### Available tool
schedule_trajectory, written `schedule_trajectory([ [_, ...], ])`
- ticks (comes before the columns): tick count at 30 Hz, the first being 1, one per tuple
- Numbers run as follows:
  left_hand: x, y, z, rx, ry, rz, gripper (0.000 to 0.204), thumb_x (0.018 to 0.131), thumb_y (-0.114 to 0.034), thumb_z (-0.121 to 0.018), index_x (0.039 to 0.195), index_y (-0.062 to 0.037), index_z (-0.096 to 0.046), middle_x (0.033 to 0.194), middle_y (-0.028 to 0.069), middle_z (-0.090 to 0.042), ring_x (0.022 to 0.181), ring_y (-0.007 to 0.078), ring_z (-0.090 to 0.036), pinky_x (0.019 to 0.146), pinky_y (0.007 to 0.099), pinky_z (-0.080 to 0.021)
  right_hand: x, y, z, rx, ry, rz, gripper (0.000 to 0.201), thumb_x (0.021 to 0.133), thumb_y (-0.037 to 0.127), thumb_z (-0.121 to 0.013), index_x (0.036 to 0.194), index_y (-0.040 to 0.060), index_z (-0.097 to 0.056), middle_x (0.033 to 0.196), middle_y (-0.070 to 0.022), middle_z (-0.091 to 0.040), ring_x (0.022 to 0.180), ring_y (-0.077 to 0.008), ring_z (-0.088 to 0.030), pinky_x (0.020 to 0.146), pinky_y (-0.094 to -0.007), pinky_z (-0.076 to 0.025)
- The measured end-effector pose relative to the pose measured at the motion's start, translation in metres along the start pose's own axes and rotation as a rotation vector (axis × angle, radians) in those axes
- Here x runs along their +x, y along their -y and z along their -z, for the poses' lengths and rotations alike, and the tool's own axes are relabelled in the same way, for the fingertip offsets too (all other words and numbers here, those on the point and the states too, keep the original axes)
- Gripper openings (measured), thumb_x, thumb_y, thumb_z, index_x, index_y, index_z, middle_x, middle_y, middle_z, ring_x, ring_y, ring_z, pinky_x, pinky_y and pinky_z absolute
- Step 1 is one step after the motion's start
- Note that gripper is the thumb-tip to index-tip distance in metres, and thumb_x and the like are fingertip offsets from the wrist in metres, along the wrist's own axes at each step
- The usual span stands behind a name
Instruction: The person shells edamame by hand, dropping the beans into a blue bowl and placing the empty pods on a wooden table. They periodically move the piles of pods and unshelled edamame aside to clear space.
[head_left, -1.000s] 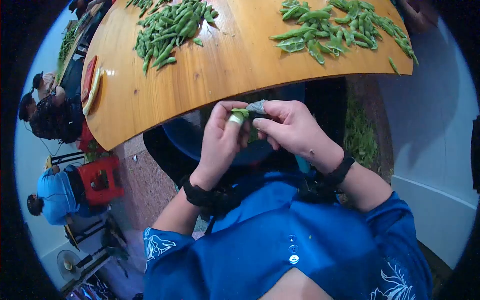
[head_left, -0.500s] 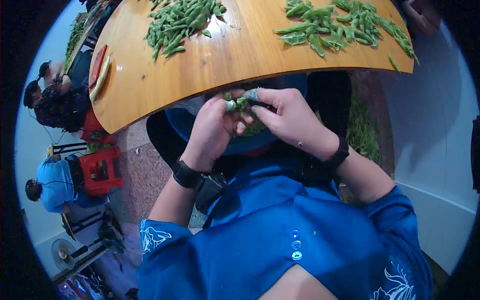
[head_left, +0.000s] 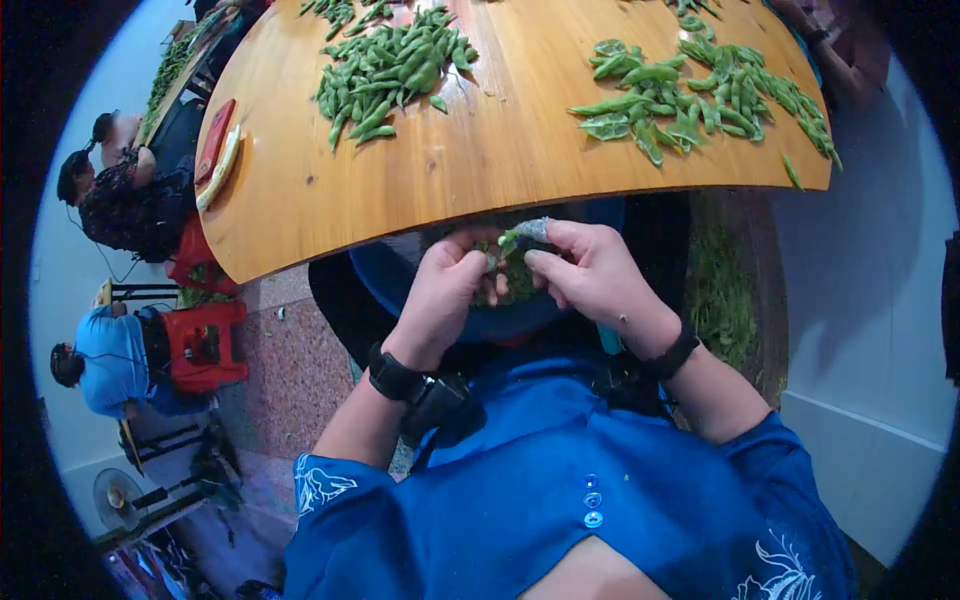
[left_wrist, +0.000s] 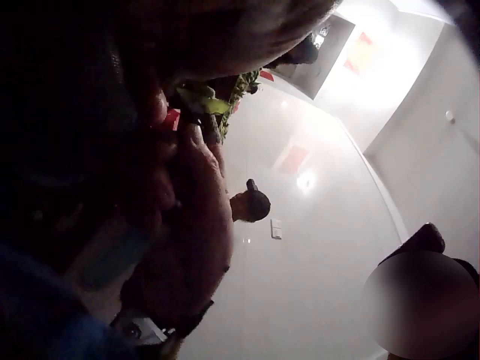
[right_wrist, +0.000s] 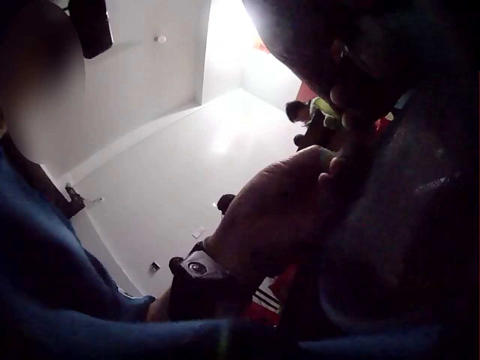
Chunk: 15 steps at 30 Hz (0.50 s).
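Just below the table edge, my two hands meet over a blue tub (head_left: 375,275). The right hand (head_left: 600,275) pinches a split green soybean pod (head_left: 508,243) between thumb and forefinger; a silver-grey cover (head_left: 533,230) wraps that forefinger's tip. Close beside it, the left hand (head_left: 440,295) has thumb and forefinger together on a bit of green pod, its other fingers curled beneath. In the left wrist view the pod (left_wrist: 204,101) shows bright green between the hands, most of which lie in shadow. Green bits lie in the tub under the fingers.
A heap of soybean pods (head_left: 395,75) lies on the wooden table (head_left: 480,150), with opened, flattened pods (head_left: 680,95) at its right. A red object (head_left: 214,140) and a pale strip (head_left: 222,168) lie at the left edge. Other people (head_left: 110,360) sit at left, by red stools (head_left: 205,345).
The left hand has turned and drawn slightly away from the right. The pod, earlier at the left fingertips, now sits at the right forefinger. The head view has shifted a little.
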<state>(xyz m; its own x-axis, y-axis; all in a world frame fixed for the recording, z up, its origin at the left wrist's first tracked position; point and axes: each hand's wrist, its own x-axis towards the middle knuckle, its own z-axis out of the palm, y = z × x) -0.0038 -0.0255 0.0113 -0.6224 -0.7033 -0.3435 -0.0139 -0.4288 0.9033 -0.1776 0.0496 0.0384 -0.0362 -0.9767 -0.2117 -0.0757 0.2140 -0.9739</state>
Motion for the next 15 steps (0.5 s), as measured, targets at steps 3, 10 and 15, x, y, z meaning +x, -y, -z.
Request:
schedule_trajectory([
  [3, 0.0, -0.002, 0.002, -0.011, 0.006, 0.02, 0.031, 0.084, -0.003, -0.043, 0.112, 0.004, -0.053, 0.085, 0.0061, -0.061, 0.065, 0.0117, -0.057, 0.057, 0.0237, -0.046, 0.001, 0.002, -0.003, 0.042, -0.014, 0.058, 0.019, 0.085, 0.005, -0.055, 0.101, -0.0004, -0.064, 0.069, -0.0056, -0.065, 0.061, -0.01, -0.059, 0.055, -0.0287, -0.047],
  [10, 0.001, -0.003, 0.004, -0.038, -0.044, -0.006, 0.033, 0.085, -0.001, -0.039, 0.115, 0.0004, -0.052, 0.087, 0.0049, -0.059, 0.067, 0.0101, -0.054, 0.059, 0.0231, -0.045, 0.005, 0.005, -0.006, -0.343, -0.171, 0.374, 0.021, 0.083, 0.006, -0.055, 0.102, 0.0011, -0.062, 0.076, -0.0219, -0.061, 0.067, -0.0336, -0.063, 0.061, -0.0381, -0.049],
  [15, -0.007, 0.0, 0.016, 0.243, -0.057, 0.014, 0.039, 0.084, 0.001, -0.037, 0.119, -0.0043, -0.052, 0.087, 0.0048, -0.057, 0.069, 0.01, -0.053, 0.063, 0.0234, -0.045, 0.005, 0.017, -0.006, -0.459, -0.169, 0.334, 0.02, 0.082, 0.008, -0.055, 0.1, 0.0015, -0.062, 0.076, -0.0208, -0.06, 0.072, -0.0375, -0.06, 0.061, -0.043, -0.047],
])
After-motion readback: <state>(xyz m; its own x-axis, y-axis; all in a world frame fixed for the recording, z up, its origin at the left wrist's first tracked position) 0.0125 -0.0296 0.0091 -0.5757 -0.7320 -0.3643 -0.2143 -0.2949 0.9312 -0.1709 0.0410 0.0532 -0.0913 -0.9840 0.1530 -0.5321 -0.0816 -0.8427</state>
